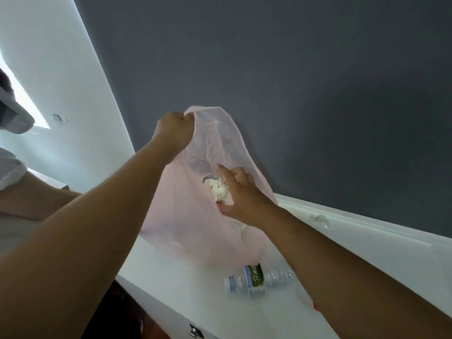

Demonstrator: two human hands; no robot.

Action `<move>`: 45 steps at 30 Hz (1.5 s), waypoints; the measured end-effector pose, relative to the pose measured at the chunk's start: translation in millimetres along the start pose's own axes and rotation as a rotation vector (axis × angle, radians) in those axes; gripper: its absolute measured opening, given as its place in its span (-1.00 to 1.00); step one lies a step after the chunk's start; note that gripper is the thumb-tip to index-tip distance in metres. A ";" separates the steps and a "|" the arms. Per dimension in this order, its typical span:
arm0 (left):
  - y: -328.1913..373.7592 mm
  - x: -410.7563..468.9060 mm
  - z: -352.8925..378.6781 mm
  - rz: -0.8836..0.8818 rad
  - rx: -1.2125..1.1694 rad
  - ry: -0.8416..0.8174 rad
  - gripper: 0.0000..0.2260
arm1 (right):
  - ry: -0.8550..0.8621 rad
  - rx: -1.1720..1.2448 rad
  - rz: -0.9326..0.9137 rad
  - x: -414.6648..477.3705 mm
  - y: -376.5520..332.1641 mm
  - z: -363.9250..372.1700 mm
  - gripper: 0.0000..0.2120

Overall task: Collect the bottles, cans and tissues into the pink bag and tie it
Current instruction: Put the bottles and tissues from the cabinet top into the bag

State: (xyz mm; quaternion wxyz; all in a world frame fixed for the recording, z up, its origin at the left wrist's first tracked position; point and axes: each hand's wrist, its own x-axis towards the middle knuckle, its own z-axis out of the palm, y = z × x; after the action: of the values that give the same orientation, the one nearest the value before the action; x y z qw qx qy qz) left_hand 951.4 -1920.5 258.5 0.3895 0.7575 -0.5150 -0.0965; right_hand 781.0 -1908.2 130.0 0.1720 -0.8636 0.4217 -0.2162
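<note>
Right now my left grip (175, 129) is curled tight around the rim of the pink bag (183, 228), holding it up with its mouth gaping above the white table (171, 294). Inside the mouth I see the top of a can (209, 178) and a crumpled tissue (220, 192). My right grip (241, 196) sits at the opening, fingers spread, the tissue just beside its palm; whether they touch I cannot tell. A clear bottle (259, 277) lies on its side on the table, just below the bag.
</note>
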 end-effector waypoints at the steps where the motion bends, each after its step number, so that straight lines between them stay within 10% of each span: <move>1: -2.5 3.5 -0.7 0.009 -0.004 -0.019 -0.69 | -0.070 -0.046 0.019 2.4 2.8 4.0 -0.12; 8: -23.9 22.8 8.6 0.088 0.033 -0.071 -0.69 | 0.593 -0.233 0.279 -47.6 95.7 -6.7 -0.48; 14: -49.2 27.8 17.6 0.094 0.111 -0.078 -0.58 | -0.170 -0.464 0.825 -92.1 150.1 24.3 -0.15; 18: -55.0 26.3 19.7 0.099 0.169 -0.037 -0.54 | -0.055 -0.242 0.945 -91.0 150.2 28.9 -0.21; 28: -37.7 21.4 9.1 0.062 0.181 0.029 -0.58 | 0.780 0.254 0.035 5.2 31.8 -49.5 -0.24; 35: -40.3 8.1 -10.8 -0.042 0.070 0.062 -0.57 | 0.443 0.030 -0.267 43.6 -29.5 49.8 -0.33; 41: -53.4 7.7 -18.6 -0.037 0.081 0.096 -0.56 | -0.209 -0.099 -0.183 53.2 -11.0 83.3 -0.17; 45: -60.6 18.6 -13.9 -0.001 0.096 0.159 -0.59 | 0.074 0.005 -0.204 49.7 -4.7 44.5 -0.44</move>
State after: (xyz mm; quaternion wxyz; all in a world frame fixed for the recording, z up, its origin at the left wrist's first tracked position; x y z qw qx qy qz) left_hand 1010.1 -1919.5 230.8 0.3922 0.7809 -0.4860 -0.0114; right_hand 834.6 -1940.2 105.9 0.1355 -0.8930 0.3372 -0.2656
